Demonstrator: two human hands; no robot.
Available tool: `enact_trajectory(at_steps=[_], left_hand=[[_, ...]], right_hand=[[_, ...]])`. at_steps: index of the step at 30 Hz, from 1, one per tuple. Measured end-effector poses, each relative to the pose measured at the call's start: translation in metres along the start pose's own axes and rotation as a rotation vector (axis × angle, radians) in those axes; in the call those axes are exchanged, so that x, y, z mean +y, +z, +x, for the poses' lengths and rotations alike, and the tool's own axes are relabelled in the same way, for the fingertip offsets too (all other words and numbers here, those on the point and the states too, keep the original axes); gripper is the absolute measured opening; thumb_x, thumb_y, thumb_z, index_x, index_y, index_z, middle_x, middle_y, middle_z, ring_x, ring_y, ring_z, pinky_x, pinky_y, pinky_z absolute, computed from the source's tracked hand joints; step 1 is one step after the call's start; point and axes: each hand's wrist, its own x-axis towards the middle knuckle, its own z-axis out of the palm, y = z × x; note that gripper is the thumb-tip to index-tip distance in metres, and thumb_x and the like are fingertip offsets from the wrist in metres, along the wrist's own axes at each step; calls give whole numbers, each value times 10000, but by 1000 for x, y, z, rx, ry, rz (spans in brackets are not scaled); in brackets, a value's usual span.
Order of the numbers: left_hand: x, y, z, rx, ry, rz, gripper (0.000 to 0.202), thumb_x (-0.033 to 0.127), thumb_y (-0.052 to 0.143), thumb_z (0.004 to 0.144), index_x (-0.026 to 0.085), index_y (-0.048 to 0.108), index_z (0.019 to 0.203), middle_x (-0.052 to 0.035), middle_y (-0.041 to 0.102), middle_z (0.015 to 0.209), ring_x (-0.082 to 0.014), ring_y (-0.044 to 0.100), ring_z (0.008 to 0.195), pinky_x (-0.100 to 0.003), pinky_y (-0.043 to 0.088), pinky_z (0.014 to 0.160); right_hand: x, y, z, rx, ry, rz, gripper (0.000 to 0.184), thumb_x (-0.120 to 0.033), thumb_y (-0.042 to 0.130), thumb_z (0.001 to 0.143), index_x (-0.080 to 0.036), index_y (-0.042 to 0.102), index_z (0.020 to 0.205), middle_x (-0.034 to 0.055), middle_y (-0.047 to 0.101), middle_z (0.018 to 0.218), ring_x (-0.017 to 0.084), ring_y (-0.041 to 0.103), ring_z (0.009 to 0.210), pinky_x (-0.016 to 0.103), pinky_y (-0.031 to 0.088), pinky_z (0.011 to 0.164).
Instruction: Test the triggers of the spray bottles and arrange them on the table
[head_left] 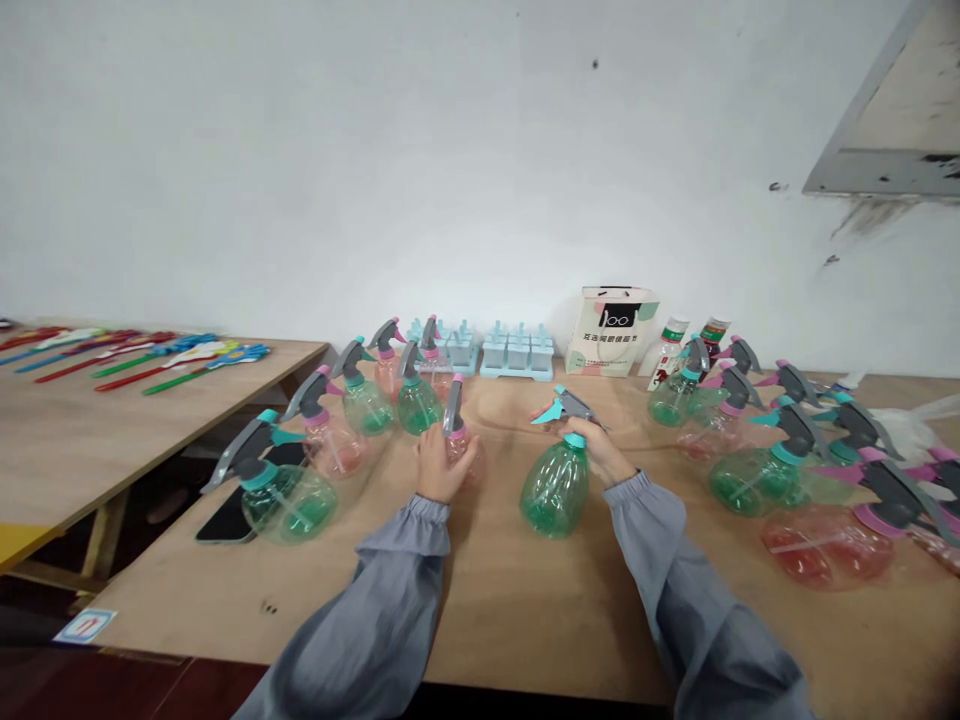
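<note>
My left hand (442, 466) is closed around a pink spray bottle (471, 462) with a grey and pink trigger head, standing on the table left of centre. To its right, my right hand (592, 445) grips the neck of a green spray bottle (553, 490), just under its grey and turquoise head. This bottle leans a little; I cannot tell whether its base touches the table. Nearest on the left are a dark green spray bottle (419, 405) and a pink one (437, 368) behind it.
More green and pink spray bottles stand at left, beside a phone (226, 518), and at right (825, 545). Along the wall are light blue popsicle moulds (517, 352), a paper bag (611, 332) and two labelled bottles (667, 352). Another table (45, 440) at left holds colourful hand-shaped sticks (202, 352).
</note>
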Motion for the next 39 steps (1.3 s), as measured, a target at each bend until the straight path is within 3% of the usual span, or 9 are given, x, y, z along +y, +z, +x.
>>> enact_trajectory(at_steps=[4,11,19,23,25,28,32,34,39], left_hand=[[1,-1,0,11,7,-5,279,456,654,842,218,640,988,-83,686,948,-277,636,935,-417,479,862],[1,-1,0,12,19,-20,267,431,661,844,213,633,996,-83,681,948,-274,635,938,-422,475,865],[1,-1,-1,3,6,-16,259,392,705,832,213,625,1002,-76,676,955,-275,641,944,-436,481,874],[-1,0,-1,10,25,-18,245,398,695,839,218,616,985,-63,663,933,-266,636,944,-423,481,867],[-1,0,-1,5,25,-4,247,391,692,839,213,613,990,-67,662,939,-271,634,945,-428,478,865],[-1,0,-1,-7,18,12,246,380,695,837,211,610,995,-75,661,952,-276,633,945,-429,472,859],[-1,-1,0,-26,4,18,249,385,701,837,214,612,996,-77,659,963,-280,638,958,-428,467,857],[-1,-1,0,-26,2,19,254,387,701,838,213,614,1001,-77,661,965,-283,641,963,-430,465,855],[-3,1,-1,-7,22,20,243,379,699,841,212,610,993,-70,663,942,-277,637,946,-421,458,835]], right_hand=[[5,-6,3,40,11,1,184,-304,549,477,-224,623,625,88,774,858,304,710,962,375,543,750],[2,-1,0,-17,18,-30,456,-327,602,567,-230,754,986,64,789,929,304,719,991,414,541,871],[0,2,-1,0,-13,-45,437,-317,618,564,-236,766,967,61,792,879,305,724,986,428,561,872],[7,-4,4,102,-64,-72,226,-355,586,555,-226,695,705,66,768,809,289,724,917,387,557,788],[7,-8,6,154,-88,-82,196,-376,581,571,-229,665,669,62,763,810,278,720,906,373,550,785],[5,-18,6,238,-132,-173,237,-390,625,632,-242,707,797,35,767,855,268,715,947,390,548,882],[1,-41,2,467,-313,-492,296,-433,644,774,-255,735,993,62,771,1026,271,706,1054,441,523,998],[1,-54,1,543,-372,-610,333,-429,646,797,-238,741,1054,84,768,1058,269,706,1034,434,528,973],[10,-80,3,696,-349,-735,398,-480,633,822,-191,740,1074,41,730,829,221,668,792,382,534,819]])
